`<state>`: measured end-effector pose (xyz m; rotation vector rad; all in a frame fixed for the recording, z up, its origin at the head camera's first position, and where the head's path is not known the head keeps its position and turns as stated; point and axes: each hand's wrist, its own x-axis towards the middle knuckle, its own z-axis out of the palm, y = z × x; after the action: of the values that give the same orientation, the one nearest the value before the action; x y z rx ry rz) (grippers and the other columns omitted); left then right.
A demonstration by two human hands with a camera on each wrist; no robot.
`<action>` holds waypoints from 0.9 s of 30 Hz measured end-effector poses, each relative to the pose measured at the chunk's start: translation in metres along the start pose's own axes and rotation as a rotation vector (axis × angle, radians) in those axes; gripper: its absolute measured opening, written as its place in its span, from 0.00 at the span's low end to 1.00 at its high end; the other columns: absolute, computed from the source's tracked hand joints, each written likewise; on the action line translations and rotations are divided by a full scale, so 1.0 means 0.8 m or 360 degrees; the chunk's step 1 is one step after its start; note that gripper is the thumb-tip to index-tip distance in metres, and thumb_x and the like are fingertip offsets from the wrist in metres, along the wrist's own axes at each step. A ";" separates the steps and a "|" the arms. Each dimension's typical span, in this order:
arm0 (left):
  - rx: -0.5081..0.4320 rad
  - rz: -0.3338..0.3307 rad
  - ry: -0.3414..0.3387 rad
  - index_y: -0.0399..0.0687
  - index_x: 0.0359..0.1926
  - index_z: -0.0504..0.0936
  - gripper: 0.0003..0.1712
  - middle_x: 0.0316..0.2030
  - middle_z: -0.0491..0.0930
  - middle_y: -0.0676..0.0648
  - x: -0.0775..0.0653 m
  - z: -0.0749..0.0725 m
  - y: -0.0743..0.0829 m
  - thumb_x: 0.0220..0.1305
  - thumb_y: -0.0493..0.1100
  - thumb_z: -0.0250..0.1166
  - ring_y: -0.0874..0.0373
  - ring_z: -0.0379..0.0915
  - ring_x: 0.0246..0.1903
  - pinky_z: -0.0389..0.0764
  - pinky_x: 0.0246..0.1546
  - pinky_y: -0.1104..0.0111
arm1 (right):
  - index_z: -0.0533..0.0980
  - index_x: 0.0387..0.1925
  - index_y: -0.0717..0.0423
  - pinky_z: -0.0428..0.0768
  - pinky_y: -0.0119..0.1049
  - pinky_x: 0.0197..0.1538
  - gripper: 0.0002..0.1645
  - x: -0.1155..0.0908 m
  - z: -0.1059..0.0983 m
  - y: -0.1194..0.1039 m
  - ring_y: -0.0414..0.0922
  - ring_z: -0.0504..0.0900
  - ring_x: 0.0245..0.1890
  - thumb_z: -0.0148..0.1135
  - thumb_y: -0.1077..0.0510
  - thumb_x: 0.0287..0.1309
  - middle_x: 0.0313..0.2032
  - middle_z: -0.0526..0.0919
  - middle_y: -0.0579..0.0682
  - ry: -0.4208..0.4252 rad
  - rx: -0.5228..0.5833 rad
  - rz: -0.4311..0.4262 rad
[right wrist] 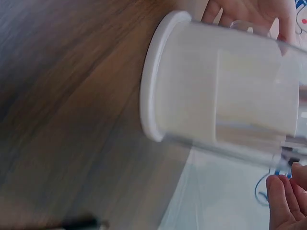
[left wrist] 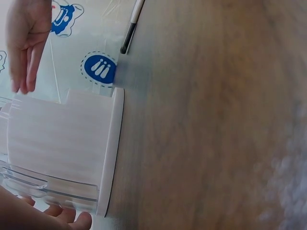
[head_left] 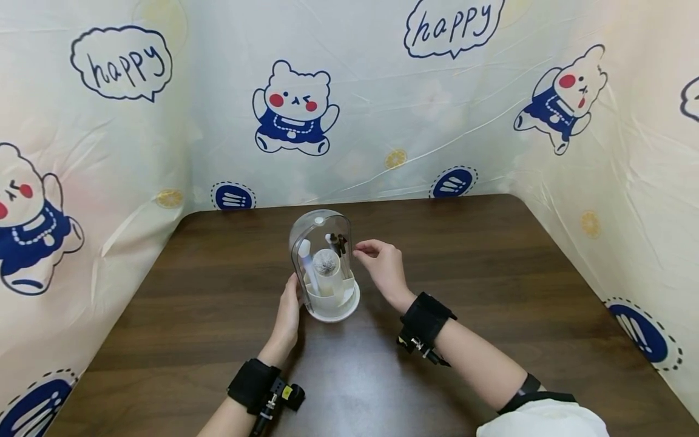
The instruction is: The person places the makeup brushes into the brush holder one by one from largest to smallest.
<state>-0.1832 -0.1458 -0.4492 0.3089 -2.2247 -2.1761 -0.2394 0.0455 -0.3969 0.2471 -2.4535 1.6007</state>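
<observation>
A brush holder [head_left: 334,314] with a white round base and a clear domed cover [head_left: 314,220] stands upright on the table. Inside are a pale-handled tool [head_left: 308,264], dark-tipped brushes [head_left: 340,243] and a white cup topped by a silvery round thing [head_left: 327,261]. My left hand [head_left: 288,312] holds the holder's left side, its bent fingertips [left wrist: 67,216] on the clear wall. Just right of the cover is my right hand [head_left: 386,267], thumb near the fingers. In the left wrist view those fingers [left wrist: 29,69] look nearly straight and hold nothing visible.
The brown wooden table [head_left: 218,340] extends around the holder. Printed cloth [head_left: 371,103] hangs behind it and on both sides. A thin rod with a dark end [left wrist: 128,38] shows in the left wrist view; its kind is unclear.
</observation>
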 end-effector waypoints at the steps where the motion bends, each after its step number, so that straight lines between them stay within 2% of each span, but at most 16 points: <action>1: 0.0000 0.0002 0.0001 0.36 0.74 0.44 0.37 0.74 0.45 0.34 0.000 0.000 0.000 0.76 0.56 0.28 0.39 0.42 0.74 0.48 0.74 0.49 | 0.84 0.37 0.61 0.84 0.34 0.37 0.09 0.001 -0.004 0.003 0.48 0.86 0.36 0.67 0.60 0.55 0.36 0.88 0.56 0.0004 -0.0020 0.0009; 6: 0.0002 0.0006 -0.0001 0.36 0.74 0.43 0.37 0.74 0.45 0.34 0.000 0.000 0.000 0.76 0.56 0.28 0.39 0.42 0.74 0.48 0.74 0.49 | 0.84 0.34 0.60 0.78 0.30 0.34 0.08 0.007 -0.025 0.022 0.47 0.84 0.33 0.67 0.59 0.56 0.33 0.88 0.56 -0.0009 -0.0184 0.0020; 9: -0.0001 0.0008 -0.0006 0.36 0.74 0.43 0.37 0.74 0.44 0.34 0.000 0.000 -0.001 0.76 0.56 0.28 0.39 0.42 0.74 0.48 0.75 0.49 | 0.84 0.33 0.60 0.76 0.32 0.34 0.08 0.006 -0.039 0.036 0.48 0.83 0.32 0.66 0.59 0.55 0.32 0.87 0.56 -0.0085 -0.0309 0.0052; 12: -0.0013 0.0008 -0.0007 0.36 0.74 0.43 0.37 0.74 0.44 0.34 0.000 0.001 -0.001 0.76 0.56 0.28 0.39 0.41 0.74 0.47 0.75 0.49 | 0.84 0.31 0.60 0.74 0.31 0.32 0.07 0.003 -0.052 0.051 0.45 0.81 0.28 0.66 0.59 0.55 0.30 0.87 0.54 -0.0221 -0.0452 0.0125; 14: -0.0021 0.0013 -0.0007 0.36 0.74 0.43 0.37 0.74 0.44 0.34 0.000 0.001 -0.001 0.76 0.56 0.28 0.39 0.41 0.74 0.47 0.75 0.49 | 0.83 0.27 0.62 0.70 0.29 0.28 0.08 -0.001 -0.060 0.059 0.42 0.76 0.22 0.66 0.60 0.56 0.24 0.84 0.52 -0.0343 -0.0529 0.0205; 19: -0.0021 0.0020 -0.0004 0.36 0.74 0.44 0.36 0.74 0.44 0.35 0.001 0.001 -0.002 0.76 0.56 0.28 0.40 0.41 0.74 0.47 0.75 0.49 | 0.77 0.15 0.61 0.59 0.27 0.22 0.17 -0.007 -0.067 0.073 0.39 0.62 0.14 0.67 0.59 0.55 0.11 0.68 0.44 -0.0608 -0.0744 0.0393; 22: -0.0020 0.0021 -0.0004 0.36 0.74 0.44 0.36 0.74 0.44 0.35 0.001 0.001 -0.002 0.76 0.56 0.28 0.41 0.41 0.74 0.47 0.75 0.49 | 0.76 0.12 0.59 0.59 0.27 0.21 0.18 -0.008 -0.067 0.075 0.39 0.62 0.13 0.69 0.58 0.53 0.09 0.66 0.42 -0.0659 -0.0847 0.0414; 27: -0.0010 0.0030 -0.0004 0.36 0.74 0.46 0.36 0.74 0.46 0.35 0.002 0.002 -0.003 0.76 0.56 0.28 0.41 0.43 0.74 0.48 0.75 0.49 | 0.76 0.09 0.59 0.60 0.27 0.20 0.20 -0.010 -0.067 0.073 0.39 0.62 0.12 0.70 0.58 0.51 0.08 0.66 0.43 -0.0674 -0.0902 0.0388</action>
<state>-0.1844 -0.1445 -0.4521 0.2840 -2.2123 -2.1753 -0.2420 0.1182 -0.4294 0.2149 -3.2471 0.9162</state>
